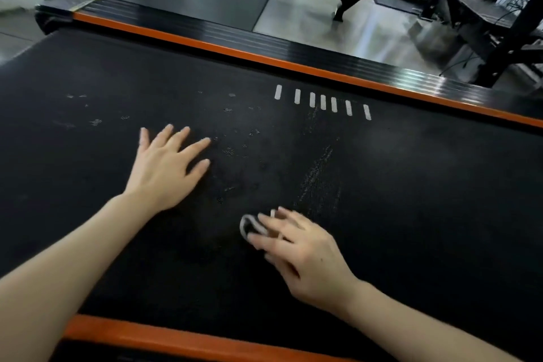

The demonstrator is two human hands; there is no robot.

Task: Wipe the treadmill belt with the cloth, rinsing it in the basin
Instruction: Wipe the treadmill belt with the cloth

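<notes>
Head view: both hands are resting on the treadmill belt [411, 185].
Left hand [167, 167]: lying flat, fingers spread wide.
Right hand [296, 250]: gripping the pale cloth [252, 225], blurred.

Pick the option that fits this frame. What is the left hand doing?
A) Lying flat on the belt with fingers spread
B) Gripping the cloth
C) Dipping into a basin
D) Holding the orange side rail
A: the left hand lies palm-down with fingers spread on the treadmill belt, holding nothing. The small white cloth is held at the right hand, nearer the camera.
</notes>
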